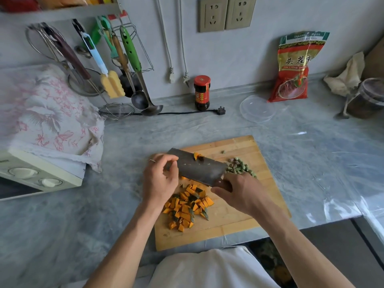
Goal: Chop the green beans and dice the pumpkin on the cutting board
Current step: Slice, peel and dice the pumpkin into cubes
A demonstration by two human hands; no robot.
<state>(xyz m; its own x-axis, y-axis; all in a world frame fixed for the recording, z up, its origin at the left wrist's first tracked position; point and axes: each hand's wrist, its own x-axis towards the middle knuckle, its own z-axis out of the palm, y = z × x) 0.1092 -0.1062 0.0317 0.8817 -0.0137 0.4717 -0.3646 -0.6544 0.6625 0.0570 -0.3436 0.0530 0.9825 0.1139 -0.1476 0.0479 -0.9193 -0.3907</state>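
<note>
Pumpkin cubes, orange with green rind (187,206), lie heaped on the wooden cutting board (239,223) between your hands. Your right hand (241,194) grips the dark cleaver (199,168); your left hand's (160,179) curled fingers touch its blade. Chopped green beans (241,168) sit just beyond. A clear plastic lid (257,109) rests on the grey counter (311,154).

grey marble-look countertop (311,163), spanning the frame. on it: wooden cutting board (245,223), lower centre; toaster oven (37,175) at left edge under a floral cloth (47,113); dark sauce jar (202,92) and black plug (220,111), upper centre; clear plastic lid (257,109), red chilli bag (295,67), lidded brown container (367,98), upper right.
</note>
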